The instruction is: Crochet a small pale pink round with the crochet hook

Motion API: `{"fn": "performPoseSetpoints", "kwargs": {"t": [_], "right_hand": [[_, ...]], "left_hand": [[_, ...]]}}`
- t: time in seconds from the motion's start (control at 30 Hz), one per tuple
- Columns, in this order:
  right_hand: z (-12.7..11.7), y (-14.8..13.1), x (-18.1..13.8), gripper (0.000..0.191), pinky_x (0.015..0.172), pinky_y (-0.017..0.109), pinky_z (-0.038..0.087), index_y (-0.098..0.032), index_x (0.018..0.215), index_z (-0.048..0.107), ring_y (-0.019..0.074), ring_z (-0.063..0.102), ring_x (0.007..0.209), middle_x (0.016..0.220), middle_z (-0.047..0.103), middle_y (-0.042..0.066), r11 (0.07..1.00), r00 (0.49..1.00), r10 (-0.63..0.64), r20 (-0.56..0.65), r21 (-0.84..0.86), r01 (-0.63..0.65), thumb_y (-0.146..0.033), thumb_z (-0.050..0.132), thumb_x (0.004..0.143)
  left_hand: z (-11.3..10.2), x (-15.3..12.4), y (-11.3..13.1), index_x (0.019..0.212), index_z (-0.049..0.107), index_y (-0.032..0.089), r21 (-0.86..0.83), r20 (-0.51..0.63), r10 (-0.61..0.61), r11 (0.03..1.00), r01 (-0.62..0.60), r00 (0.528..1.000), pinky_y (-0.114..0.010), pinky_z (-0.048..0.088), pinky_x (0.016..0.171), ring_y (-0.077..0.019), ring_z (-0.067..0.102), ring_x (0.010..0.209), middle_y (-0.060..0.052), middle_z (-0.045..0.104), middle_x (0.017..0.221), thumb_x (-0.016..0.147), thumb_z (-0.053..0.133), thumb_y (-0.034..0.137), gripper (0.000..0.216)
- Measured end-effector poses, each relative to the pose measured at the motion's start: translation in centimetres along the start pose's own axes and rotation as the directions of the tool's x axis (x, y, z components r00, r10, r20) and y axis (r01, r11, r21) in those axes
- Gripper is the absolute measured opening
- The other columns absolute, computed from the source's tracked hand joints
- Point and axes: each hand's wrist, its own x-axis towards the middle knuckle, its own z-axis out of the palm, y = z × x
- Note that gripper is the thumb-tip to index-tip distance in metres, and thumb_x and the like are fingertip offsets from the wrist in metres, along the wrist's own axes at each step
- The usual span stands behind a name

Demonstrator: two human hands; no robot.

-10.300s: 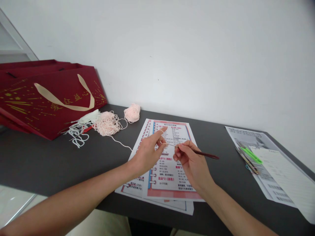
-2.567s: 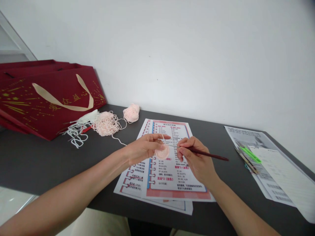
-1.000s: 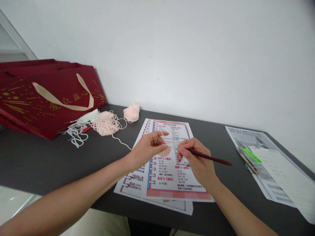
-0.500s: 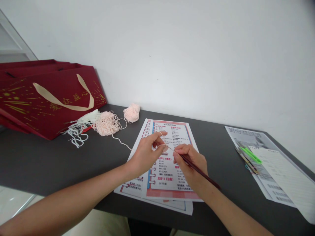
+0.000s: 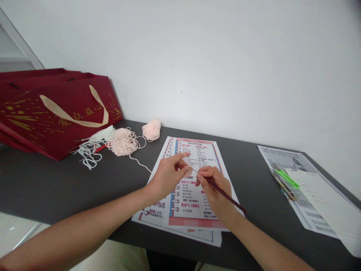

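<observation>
My left hand (image 5: 169,174) pinches pale pink yarn between thumb and fingers, with a strand running over the raised index finger. From that hand the yarn (image 5: 141,165) trails left to a loose, tangled pink heap (image 5: 123,142). In my right hand (image 5: 216,188) is a crochet hook (image 5: 225,195) with a dark red handle, held like a pen. Its thin metal tip meets the yarn at my left fingertips; any stitches there are too small to make out. Both hands hover above printed pattern sheets (image 5: 194,223).
A pink yarn ball (image 5: 151,130) and white yarn (image 5: 91,148) lie toward the back left, beside a dark red gift bag (image 5: 56,113). On the right are papers (image 5: 318,188), a bright green cutter (image 5: 287,178) and small metal tools (image 5: 282,184). A white wall stands behind the table.
My right hand has shifted slightly left and the hook with it, closer to my left fingertips. My left hand keeps its pinch on the yarn almost unmoved.
</observation>
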Motion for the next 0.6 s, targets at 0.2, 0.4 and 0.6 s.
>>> {"fn": "performPoseSetpoints", "kwargs": {"t": [0.2,0.4,0.6], "right_hand": [[-0.09,0.22,-0.3,0.015,0.07,0.03,0.048,-0.022,0.089,0.05,0.0166,0.057,0.08,0.091,0.056,0.005,0.963,0.955,-0.218,0.202,-0.111,0.244,-0.008,0.046,0.089],[-0.29,0.53,0.39,0.013,0.068,0.024,0.048,-0.023,0.089,0.05,0.013,0.059,0.078,0.09,0.059,0.002,0.994,0.989,-0.102,0.104,-0.016,0.104,-0.01,0.052,0.088],[-0.57,0.94,0.49,0.018,0.067,0.031,0.05,-0.022,0.092,0.05,0.0171,0.057,0.08,0.091,0.057,0.005,0.936,0.926,-0.328,0.188,-0.066,0.345,-0.005,0.046,0.087]], "left_hand": [[-0.1,0.06,-0.06,0.109,0.063,0.016,0.035,0.035,0.002,0.999,-0.003,0.999,-0.023,0.042,0.059,-0.011,0.054,0.057,0.004,0.062,0.061,0.077,0.06,0.019,0.032],[-0.04,-0.34,0.41,0.113,0.062,0.019,0.083,0.059,0.066,0.994,-0.071,0.996,-0.027,0.042,0.068,-0.0125,0.055,0.064,0.002,0.066,0.068,0.079,0.06,0.02,0.034],[0.02,-0.1,0.14,0.113,0.06,0.019,-0.108,0.06,0.051,0.993,-0.044,0.997,-0.027,0.042,0.067,-0.0123,0.054,0.064,0.003,0.062,0.066,0.077,0.062,0.02,0.036]]}}
